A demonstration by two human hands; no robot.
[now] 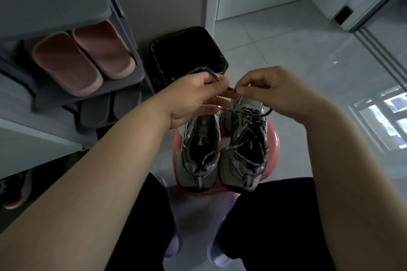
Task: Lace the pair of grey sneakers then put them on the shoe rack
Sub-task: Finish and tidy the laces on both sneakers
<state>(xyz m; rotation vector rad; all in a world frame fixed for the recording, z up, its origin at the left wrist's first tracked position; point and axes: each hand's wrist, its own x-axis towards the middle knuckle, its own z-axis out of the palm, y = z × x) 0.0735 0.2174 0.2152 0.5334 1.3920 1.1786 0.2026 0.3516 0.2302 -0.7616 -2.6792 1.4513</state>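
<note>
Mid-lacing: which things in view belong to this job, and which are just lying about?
Job: left sneaker, right sneaker, lace pinched by left hand and right hand, shoe rack.
Lying about: pink slippers and grey slippers on the rack, black bin, pink stool under the sneakers.

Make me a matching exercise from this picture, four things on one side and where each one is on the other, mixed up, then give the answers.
1 pink slippers
2 grey sneakers
3 black bin
4 lace

A on the pink stool
B held by the left hand and right hand
C beside the shoe rack
D on a shoe rack shelf

Pairs: 1-D, 2-A, 3-C, 4-B
</note>
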